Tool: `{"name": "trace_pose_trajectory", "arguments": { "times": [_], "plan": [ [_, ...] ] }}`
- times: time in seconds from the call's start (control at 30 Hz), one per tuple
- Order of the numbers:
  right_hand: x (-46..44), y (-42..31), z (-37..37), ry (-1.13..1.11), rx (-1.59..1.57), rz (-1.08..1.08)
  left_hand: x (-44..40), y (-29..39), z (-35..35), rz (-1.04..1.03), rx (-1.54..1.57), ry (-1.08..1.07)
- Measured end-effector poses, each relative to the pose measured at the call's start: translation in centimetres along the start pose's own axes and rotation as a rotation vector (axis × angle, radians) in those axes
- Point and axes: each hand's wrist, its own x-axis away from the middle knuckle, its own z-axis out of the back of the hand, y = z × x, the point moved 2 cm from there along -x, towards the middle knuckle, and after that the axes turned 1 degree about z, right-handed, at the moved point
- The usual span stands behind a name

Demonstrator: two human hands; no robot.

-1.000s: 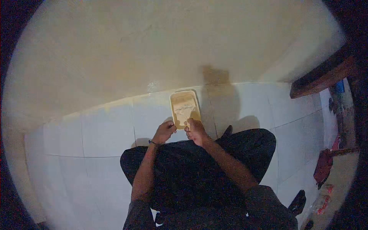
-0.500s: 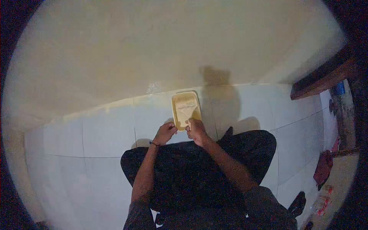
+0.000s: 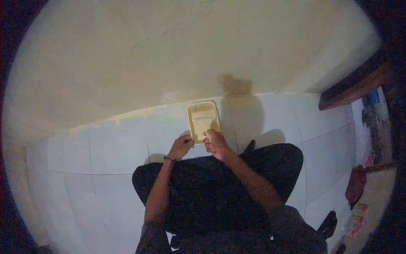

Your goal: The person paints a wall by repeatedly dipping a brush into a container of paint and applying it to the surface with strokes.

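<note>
Head view: light pressure should keep the tray [image 3: 193,128] steady on the floor [image 3: 114,150], right hand [image 3: 216,144] clamped on the brush [image 3: 204,119] inside it, left hand [image 3: 181,147], grip unclear, at the near-left corner.

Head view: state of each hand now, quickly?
Left hand: at near edge of the tray; grip cannot be told.
Right hand: closed, holding the brush.

One left hand [image 3: 181,147], one right hand [image 3: 215,145], one tray [image 3: 192,129], one brush [image 3: 204,119].
Around these: one bracelet [image 3: 169,158], two sleeves [image 3: 296,226], two knees [image 3: 146,175], one wall [image 3: 177,51], one dark red cloth [image 3: 356,186], one blue thing [image 3: 374,96]; several tiles [image 3: 114,148], their joins too faint for a full count, and some red-marked wrapping [image 3: 356,224], too blurred to number.
</note>
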Motion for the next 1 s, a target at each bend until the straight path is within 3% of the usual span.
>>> {"name": "trace_pose_trajectory", "arguments": {
  "times": [0.27, 0.43, 0.67, 0.77, 0.83, 0.93, 1.0],
  "plan": [
    [-0.3, 1.5, 0.2, 0.055, 0.082, 0.020, 1.0, 2.5, 0.2, 0.120, -0.102, -0.005],
    [0.4, 0.2, -0.8, 0.115, 0.121, 0.063, 0.7, 0.8, 0.2, 0.068, -0.057, 0.000],
    [-0.5, 1.5, -0.3, 0.018, 0.004, 0.025, 0.6, 2.3, 0.4, 0.069, -0.129, -0.031],
    [-0.2, 1.1, -0.4, 0.146, 0.253, 0.092, 0.6, 2.1, 0.6, 0.056, -0.138, -0.028],
    [-0.5, 1.8, 0.3, 0.003, 0.139, 0.077, 0.5, 1.7, 0.4, 0.024, -0.126, -0.027],
    [-0.7, 2.1, 0.8, -0.042, 0.017, 0.095, 0.6, 2.1, 0.6, -0.014, -0.177, -0.021],
    [-0.1, 1.9, 0.8, -0.069, 0.027, 0.078, 1.4, 3.2, 0.5, 0.081, -0.135, -0.007]
  ]
}}
